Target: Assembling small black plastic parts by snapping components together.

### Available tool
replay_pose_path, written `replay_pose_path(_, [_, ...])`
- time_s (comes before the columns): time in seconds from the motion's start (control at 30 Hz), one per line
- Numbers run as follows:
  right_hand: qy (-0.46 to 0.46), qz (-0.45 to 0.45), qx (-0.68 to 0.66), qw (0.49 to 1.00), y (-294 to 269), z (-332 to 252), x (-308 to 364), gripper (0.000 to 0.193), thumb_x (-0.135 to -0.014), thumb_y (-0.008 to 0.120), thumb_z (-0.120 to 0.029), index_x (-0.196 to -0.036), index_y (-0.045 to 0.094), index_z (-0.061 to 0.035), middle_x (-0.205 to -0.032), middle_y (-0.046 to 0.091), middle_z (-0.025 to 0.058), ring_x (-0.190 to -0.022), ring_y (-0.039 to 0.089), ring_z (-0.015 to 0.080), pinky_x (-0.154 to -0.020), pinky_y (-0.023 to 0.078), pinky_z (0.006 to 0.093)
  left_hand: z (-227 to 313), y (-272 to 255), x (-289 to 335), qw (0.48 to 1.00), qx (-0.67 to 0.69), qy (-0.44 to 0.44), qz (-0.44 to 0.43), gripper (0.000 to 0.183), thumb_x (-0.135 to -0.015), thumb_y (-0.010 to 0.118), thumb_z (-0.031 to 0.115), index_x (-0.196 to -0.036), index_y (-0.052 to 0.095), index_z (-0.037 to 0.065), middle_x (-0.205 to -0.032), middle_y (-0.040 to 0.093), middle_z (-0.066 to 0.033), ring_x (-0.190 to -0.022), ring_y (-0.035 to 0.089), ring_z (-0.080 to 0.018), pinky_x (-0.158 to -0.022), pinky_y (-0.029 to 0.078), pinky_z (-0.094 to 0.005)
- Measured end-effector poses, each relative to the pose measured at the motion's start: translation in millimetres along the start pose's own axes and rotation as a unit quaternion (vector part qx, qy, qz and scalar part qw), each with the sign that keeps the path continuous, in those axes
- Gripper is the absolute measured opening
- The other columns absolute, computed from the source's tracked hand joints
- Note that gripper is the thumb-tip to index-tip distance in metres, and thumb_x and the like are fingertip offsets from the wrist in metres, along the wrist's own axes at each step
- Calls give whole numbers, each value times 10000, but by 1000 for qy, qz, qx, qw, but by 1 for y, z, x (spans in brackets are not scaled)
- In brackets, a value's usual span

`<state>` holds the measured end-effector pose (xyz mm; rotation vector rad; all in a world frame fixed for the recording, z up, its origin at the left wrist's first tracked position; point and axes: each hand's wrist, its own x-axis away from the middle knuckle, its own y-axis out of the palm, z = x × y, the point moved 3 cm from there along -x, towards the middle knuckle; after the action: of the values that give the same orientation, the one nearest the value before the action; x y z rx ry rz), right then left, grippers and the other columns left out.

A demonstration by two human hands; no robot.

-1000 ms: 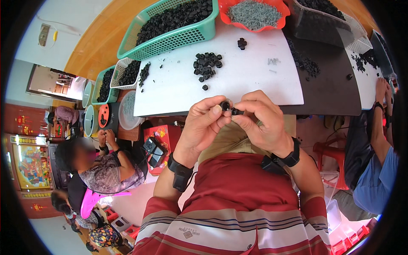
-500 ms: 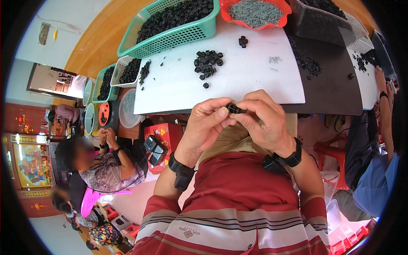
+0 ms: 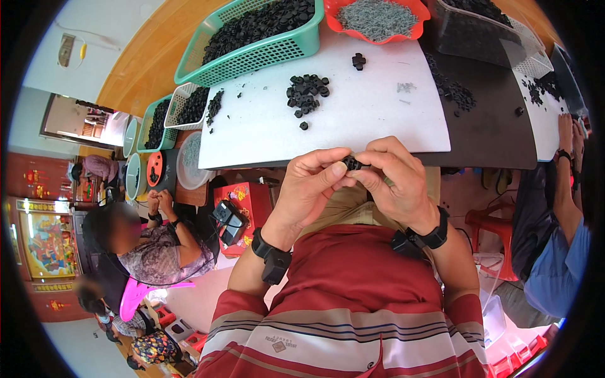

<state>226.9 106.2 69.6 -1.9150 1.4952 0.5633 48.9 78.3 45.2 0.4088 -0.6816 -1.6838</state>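
A small round black plastic part [image 3: 352,164] sits between my two hands, just off the table's near edge. My left hand [image 3: 317,179] pinches it between thumb and fingers from the left. From the other side my right hand [image 3: 392,173] grips it with thumb and forefinger. The fingers hide much of the part. Beyond the hands, a white foam sheet [image 3: 252,138] carries a pile of similar black parts [image 3: 307,92], with one single part [image 3: 304,126] nearer me. A small black cluster [image 3: 358,61] and a few loose grey screws [image 3: 406,88] lie farther right.
A green basket [image 3: 265,55] full of black parts and a red bowl [image 3: 423,14] of grey screws stand at the far edge. A dark bin [image 3: 472,41] is at right. Co-workers sit left [image 3: 157,252] and right [image 3: 554,271]. A red stool [image 3: 488,227] stands beneath.
Both hands have shifted slightly right with the black part, which appears turned between the fingers. At right, the co-worker's hands have moved a little.
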Motion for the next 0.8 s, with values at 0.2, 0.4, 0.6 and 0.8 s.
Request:
replay_pose_path(0.2, [-8, 9, 0, 1000, -2, 1, 3, 184, -888, 748, -70, -1041, 675, 2, -909, 623, 112, -672, 639, 211, -584, 519, 313, -2, 4, 0, 1000, 2, 14, 5, 241, -958, 660, 4, -1199, 678, -10, -1107, 718, -125, -932, 710, -177, -857, 609, -295])
replay_pose_path(0.4, [-14, 22, -11, 1000, -2, 3, 5, 193, -884, 747, -52, -1059, 682, -2, -919, 628, 110, -682, 650, 203, -584, 527, 312, -5, 5, 1, 1000, -2, 20, 20, 255, -949, 663, -13, -1204, 677, -12, -1108, 718, -130, -940, 711, -185, -856, 612, -303])
replay_pose_path(0.6, [-5, 25, -19, 999, -3, 5, 7, 185, -884, 743, -35, -1055, 681, 0, -940, 630, 105, -698, 684, 196, -588, 547, 306, -6, 6, 1, 999, -14, 23, 19, 287, -934, 673, -33, -1220, 675, -9, -1117, 717, -137, -956, 711, -190, -860, 614, -313])
replay_pose_path(0.8, [-2, 20, -8, 1000, -4, 7, 9, 184, -880, 746, -29, -1051, 684, -1, -948, 630, 101, -708, 692, 196, -592, 549, 306, -7, 8, 0, 999, -29, 29, 22, 294, -932, 676, -34, -1225, 673, -9, -1123, 715, -137, -971, 708, -192, -863, 614, -317])
